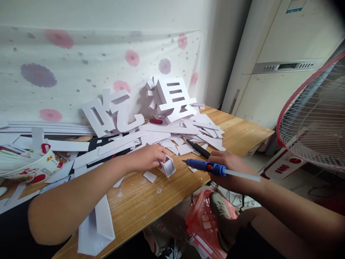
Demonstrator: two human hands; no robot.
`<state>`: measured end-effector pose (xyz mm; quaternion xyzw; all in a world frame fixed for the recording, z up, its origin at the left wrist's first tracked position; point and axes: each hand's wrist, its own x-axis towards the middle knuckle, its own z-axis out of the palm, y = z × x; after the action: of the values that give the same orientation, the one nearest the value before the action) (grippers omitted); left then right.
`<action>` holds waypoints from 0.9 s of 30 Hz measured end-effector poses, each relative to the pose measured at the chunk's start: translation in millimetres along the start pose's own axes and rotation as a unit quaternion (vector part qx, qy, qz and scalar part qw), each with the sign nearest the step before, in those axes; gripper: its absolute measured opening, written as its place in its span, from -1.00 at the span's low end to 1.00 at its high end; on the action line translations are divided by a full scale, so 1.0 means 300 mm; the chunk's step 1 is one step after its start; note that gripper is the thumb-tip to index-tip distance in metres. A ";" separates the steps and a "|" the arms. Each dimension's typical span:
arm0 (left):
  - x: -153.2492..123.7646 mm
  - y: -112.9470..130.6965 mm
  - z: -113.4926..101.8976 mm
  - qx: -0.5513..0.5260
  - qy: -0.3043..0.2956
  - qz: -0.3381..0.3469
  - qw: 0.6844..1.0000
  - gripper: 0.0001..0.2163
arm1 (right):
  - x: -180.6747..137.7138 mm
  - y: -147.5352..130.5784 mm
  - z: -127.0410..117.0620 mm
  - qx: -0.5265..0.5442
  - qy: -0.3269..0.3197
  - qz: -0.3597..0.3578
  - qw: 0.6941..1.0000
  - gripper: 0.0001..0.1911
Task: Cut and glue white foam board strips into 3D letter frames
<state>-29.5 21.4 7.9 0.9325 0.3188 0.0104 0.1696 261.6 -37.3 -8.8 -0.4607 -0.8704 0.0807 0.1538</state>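
My left hand [147, 157] is closed with its fingers on a small white folded box piece [169, 168] that rests on the wooden table. In my right hand [229, 163] is a blue hot glue gun [207, 166], its nozzle pointing left toward the box piece and a pale glue stick [242, 175] poking out of its back. A black pointed tool [198, 148] extends from behind my right fingers; whether they grip it too I cannot tell. A small white board offcut [150, 176] lies beside the box piece.
White three-dimensional characters [175, 100] stand against the flowered wall sheet. White strips [172, 131] are heaped before them. A paper bucket [32, 167] of scraps is at the left. An open white trough-shaped piece [97, 230] lies in front. A red-rimmed fan [315, 115] stands right, a red basket [202, 216] below.
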 end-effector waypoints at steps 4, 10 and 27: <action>0.012 -0.003 0.045 0.037 0.017 0.012 0.999 -0.82 | 0.008 0.085 -0.029 0.021 0.020 0.045 0.999 -0.94; -0.024 -0.016 0.045 0.088 0.069 -0.006 0.994 -0.89 | -0.002 0.298 -0.068 -0.024 0.056 0.218 0.974 -0.71; 0.059 0.001 0.044 0.070 -0.039 -0.034 0.996 -0.59 | 0.098 0.785 0.027 -0.157 0.003 0.403 0.902 -0.66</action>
<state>-13.4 27.6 -6.1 0.9303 0.3435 -0.0536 0.1168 426.2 119.5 -77.2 -0.7906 -0.6113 -0.0034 0.0364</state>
